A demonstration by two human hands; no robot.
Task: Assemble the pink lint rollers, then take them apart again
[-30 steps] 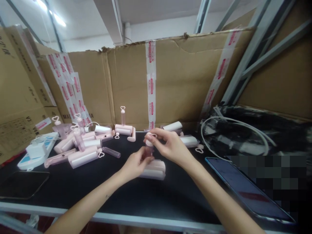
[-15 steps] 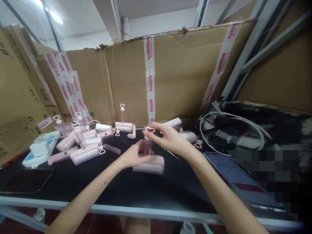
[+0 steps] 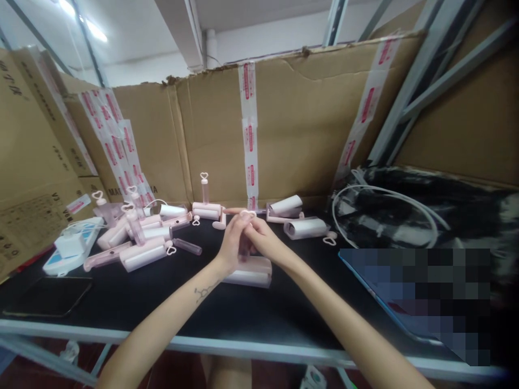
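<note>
A pink-and-white roller-shaped piece lies on the black tabletop in front of me. A clear pink tube stands upright from it, topped by a heart-shaped loop. My left hand is closed about the tube's upper part, its fingers pointing up. My right hand meets it from the other side, fingers closed at the loop and cap. The hands touch each other and hide most of the tube, so the exact finger contact is partly hidden.
Several similar pink-and-white pieces are heaped at left, beside a loose clear tube, a power strip and a dark phone. More pieces lie at right, near a white cable and blue-edged device. Cardboard walls the back.
My left hand has risen from the base to the tube's upper part, beside my right hand. The right hand's fingers have shifted at the loop, and the base piece remains in place.
</note>
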